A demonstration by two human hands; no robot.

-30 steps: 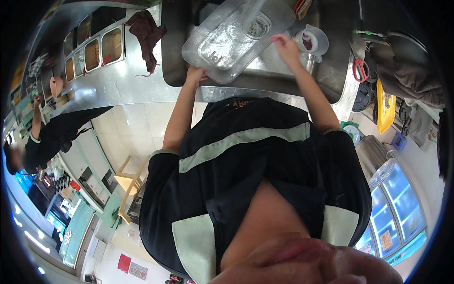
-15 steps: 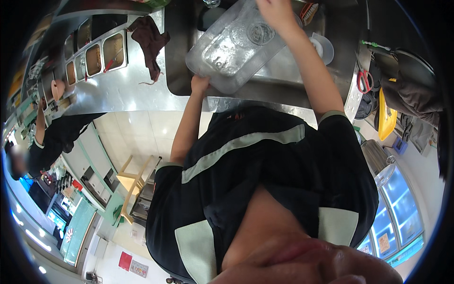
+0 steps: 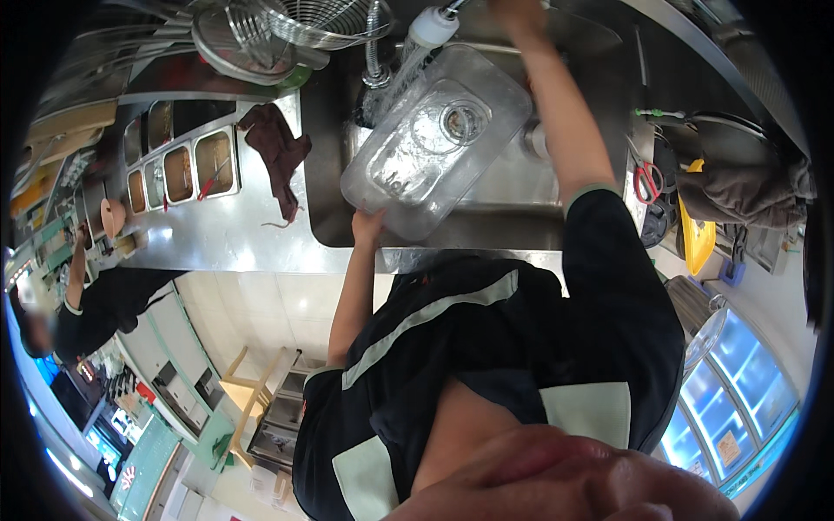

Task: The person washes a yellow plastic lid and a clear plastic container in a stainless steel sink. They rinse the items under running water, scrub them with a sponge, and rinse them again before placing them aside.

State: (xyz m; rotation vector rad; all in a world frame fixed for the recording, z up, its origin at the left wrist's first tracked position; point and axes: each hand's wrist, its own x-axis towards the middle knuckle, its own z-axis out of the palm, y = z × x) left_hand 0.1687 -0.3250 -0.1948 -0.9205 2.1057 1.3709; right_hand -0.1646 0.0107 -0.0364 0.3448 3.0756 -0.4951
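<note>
A clear plastic food container [image 3: 434, 161] is tilted over the steel sink [image 3: 323, 178], and the drain shows through it. My left hand [image 3: 368, 227] grips its near-left corner, fingers partly hidden by the wall. Behind the container, water pours down and leftward from a white tap head [image 3: 433, 28] on a metal pipe. My right hand [image 3: 519, 13] is stretched to the far edge of the view near the tap, apart from the container. It is smeared by motion, so its fingers cannot be read. A white cup [image 3: 538, 140] sits partly behind my right forearm.
Left of the sink, a brown cloth [image 3: 274, 152] lies on the counter beside metal pans of food [image 3: 215, 161]. Wire strainers [image 3: 326, 22] hang at the far left. Red-handled scissors [image 3: 647, 182] are at the right edge. Another person [image 3: 104, 304] works at far left.
My right hand has left the container and reached far toward the tap. Running water and the tap head have come into view. My left hand still holds the container's near corner.
</note>
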